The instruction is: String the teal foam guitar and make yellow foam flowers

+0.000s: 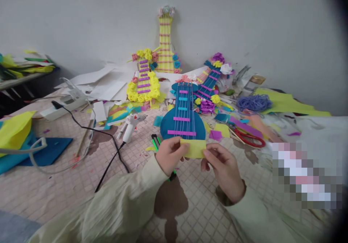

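Note:
A small yellow paper rectangle [193, 149] is stretched between my two hands, low in front of the blue paper guitar [182, 121]. My left hand [170, 155] pinches its left end, thumb on the front. The right end is pinched between the thumb and fingers of my right hand [223, 168]. Pink and blue strips cross the guitar's strings, and its lower edge lies just beyond the yellow paper. Partly hidden beneath my left hand is a green and black cutter [155, 141].
A white glue gun [130, 128] with a black cord lies left. Red-handled scissors [251, 138] and purple yarn [254, 102] are at the right. Behind stand a yellow flowered guitar [144, 79], a tall yellow one [165, 44] and another blue one [208, 82]. Paper scraps surround them.

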`<state>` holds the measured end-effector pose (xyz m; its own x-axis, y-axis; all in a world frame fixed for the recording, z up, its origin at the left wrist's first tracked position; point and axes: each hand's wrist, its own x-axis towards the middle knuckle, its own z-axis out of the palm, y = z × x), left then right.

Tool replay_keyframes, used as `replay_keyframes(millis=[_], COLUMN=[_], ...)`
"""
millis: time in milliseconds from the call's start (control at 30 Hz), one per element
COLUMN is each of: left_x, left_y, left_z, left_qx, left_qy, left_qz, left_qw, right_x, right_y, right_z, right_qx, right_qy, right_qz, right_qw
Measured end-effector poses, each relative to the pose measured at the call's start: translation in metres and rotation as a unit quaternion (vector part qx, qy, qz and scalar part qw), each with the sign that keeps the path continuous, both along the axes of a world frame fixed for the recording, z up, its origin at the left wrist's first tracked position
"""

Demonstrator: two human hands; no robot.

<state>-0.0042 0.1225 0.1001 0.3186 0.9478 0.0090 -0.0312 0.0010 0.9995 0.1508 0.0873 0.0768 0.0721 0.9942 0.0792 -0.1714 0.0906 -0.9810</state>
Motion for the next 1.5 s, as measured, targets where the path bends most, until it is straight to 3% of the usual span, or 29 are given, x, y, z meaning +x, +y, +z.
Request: replay_keyframes(millis=[100, 333, 467, 567, 667, 767, 867, 933, 1033, 1200, 1300, 1500], left_x=[-0.002, -0.002, -0.013, -0.032, -0.048, -0.056, -0.062, -0.071, -0.09, -0.112, -0.113, -0.109], left_y=[0.006, 0.01, 0.016, 0.012, -0.007, -0.029, -0.043, -0.046, -0.043, -0.033, -0.027, -0.022], left_z=[0.001, -0.001, 0.011, 0.026, 0.032, 0.021, 0.001, -0.01, -0.021, -0.032, -0.038, -0.051], left_qx=[-0.047, -0.076, -0.074, -0.039, 0.053, 0.081, 0.054, 0.052, 0.087, 0.151, 0.17, 0.219], left_qy=[-0.032, -0.022, 0.003, 0.034, 0.124, 0.205, 0.199, 0.206, 0.29, 0.397, 0.43, 0.438], left_qz=[-0.014, -0.039, -0.045, -0.037, -0.004, 0.011, -0.006, 0.022, 0.061, 0.043, 0.051, 0.098], left_qw=[0.998, 0.996, 0.996, 0.998, 0.991, 0.975, 0.978, 0.977, 0.951, 0.904, 0.885, 0.866], right_x=[-0.001, 0.003, 0.005, 0.005, 0.004, 0.0, -0.008, -0.014, -0.026, -0.051, -0.06, -0.055], right_y=[-0.002, -0.003, -0.001, -0.003, -0.007, -0.014, -0.018, -0.02, -0.022, -0.021, -0.019, -0.013], right_z=[0.001, -0.007, -0.006, -0.003, 0.002, 0.004, 0.002, -0.002, -0.009, -0.017, -0.021, -0.026], right_qx=[0.045, 0.137, 0.145, 0.153, 0.157, 0.158, 0.165, 0.155, 0.124, 0.149, 0.153, 0.148], right_qy=[-0.017, -0.187, -0.203, -0.18, -0.164, -0.172, -0.185, -0.204, -0.279, -0.483, -0.544, -0.503], right_qz=[-0.004, 0.048, 0.028, 0.054, 0.124, 0.198, 0.239, 0.229, 0.187, 0.133, 0.109, 0.089], right_qw=[0.999, 0.971, 0.968, 0.97, 0.966, 0.952, 0.939, 0.939, 0.934, 0.852, 0.818, 0.847])
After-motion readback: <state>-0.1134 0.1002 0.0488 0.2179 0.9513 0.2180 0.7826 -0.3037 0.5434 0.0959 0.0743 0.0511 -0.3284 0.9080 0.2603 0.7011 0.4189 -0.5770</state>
